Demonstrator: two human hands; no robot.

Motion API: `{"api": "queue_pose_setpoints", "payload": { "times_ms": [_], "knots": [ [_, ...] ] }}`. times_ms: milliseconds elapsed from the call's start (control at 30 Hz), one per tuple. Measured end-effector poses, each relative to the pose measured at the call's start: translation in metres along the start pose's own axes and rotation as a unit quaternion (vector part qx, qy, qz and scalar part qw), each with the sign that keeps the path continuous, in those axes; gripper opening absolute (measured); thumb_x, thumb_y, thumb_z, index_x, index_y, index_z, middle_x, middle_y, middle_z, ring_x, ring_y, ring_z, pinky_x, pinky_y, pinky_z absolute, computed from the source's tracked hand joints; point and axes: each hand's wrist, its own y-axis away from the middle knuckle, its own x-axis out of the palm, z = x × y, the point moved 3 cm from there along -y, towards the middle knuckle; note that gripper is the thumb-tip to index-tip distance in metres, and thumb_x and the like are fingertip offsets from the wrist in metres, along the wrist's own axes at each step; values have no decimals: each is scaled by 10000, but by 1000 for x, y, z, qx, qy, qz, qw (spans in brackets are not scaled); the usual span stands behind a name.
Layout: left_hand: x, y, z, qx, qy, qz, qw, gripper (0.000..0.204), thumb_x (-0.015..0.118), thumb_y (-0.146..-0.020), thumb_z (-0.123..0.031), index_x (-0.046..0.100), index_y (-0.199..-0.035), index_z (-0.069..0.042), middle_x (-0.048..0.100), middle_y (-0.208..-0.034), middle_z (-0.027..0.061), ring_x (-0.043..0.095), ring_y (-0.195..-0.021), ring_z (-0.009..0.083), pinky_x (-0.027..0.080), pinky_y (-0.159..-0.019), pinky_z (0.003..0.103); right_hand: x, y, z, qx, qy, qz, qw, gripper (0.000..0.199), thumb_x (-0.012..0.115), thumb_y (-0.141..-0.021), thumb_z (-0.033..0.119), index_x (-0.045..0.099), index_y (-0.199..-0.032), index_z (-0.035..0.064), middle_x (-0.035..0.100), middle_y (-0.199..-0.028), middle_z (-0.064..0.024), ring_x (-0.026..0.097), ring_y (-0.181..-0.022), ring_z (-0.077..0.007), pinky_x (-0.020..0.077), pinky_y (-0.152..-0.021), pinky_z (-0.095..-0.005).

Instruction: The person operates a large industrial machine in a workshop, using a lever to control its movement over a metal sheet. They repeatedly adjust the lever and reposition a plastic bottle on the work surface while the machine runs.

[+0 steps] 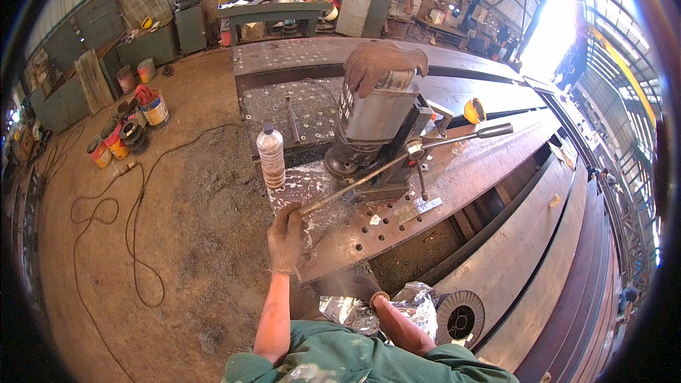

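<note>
A grey magnetic drill (376,113) stands on a steel beam (333,241) drilled with several round holes. Draped over its top is a brown work glove (383,65). The drill's long feed handle (355,183) slants down toward me, and my gloved left hand (285,237) is closed at its near end. Low by my body, my gloved right hand (349,286) is blurred, so its fingers cannot be made out. Crumpled silver foil (362,312) lies beside that wrist. A clear plastic bottle (271,157) with a dark cap stands left of the drill.
A wire spool (460,318) sits at my right near more long steel beams (511,269). Beyond the drill rests a yellow hard hat (474,110). Metal shavings (220,220) and a looping cable (135,234) cover floor at left, with several buckets (152,108) farther back.
</note>
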Motion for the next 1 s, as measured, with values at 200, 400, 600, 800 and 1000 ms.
{"api": "queue_pose_setpoints", "payload": {
  "times_ms": [200, 400, 600, 800, 1000],
  "knots": [
    [-4, 1, 2, -8, 11, -1, 1000, 331, 589, -1066, -263, 700, -1270, -28, 677, -863, 20, 593, -753, 76, 489, -665, 263, 13, 11, 53, 68, 177, -10, 982, 305, 703, -982, 262, 771, -1162, 25, 777, -1097, -108, 693, -1000, -196, 538, -899, -357],
    [0, 2, -5, -23, 15, 3, 1000, 330, 588, -1068, -259, 692, -1270, -20, 667, -875, 14, 579, -749, 72, 483, -655, 263, 2, 6, 22, 41, 146, 6, 988, 255, 700, -982, 217, 769, -1139, 28, 773, -1089, -108, 697, -999, -197, 542, -894, -352],
    [-1, 0, 1, -22, 11, 8, 1000, 321, 588, -1067, -247, 688, -1267, -17, 654, -870, 3, 560, -743, 73, 473, -651, 269, -8, -10, -20, -10, 75, 17, 997, 202, 691, -981, 182, 768, -1098, 36, 769, -1061, -106, 697, -970, -196, 546, -866, -348],
    [-2, 0, 5, -20, 19, 2, 1000, 305, 594, -1065, -243, 695, -1255, -26, 645, -861, -2, 555, -737, 71, 468, -649, 264, 0, -3, 11, 32, 160, 23, 986, 203, 681, -981, 203, 767, -1054, 34, 765, -1027, -102, 689, -928, -192, 544, -839, -351],
    [-5, 0, 7, -21, 16, -5, 1000, 299, 596, -1067, -247, 700, -1252, -37, 647, -859, -3, 554, -727, 71, 470, -641, 267, 10, 5, 38, 69, 134, 16, 989, 244, 687, -976, 233, 772, -1070, 24, 773, -1030, -107, 697, -948, -210, 543, -847, -356]
  ]
}}
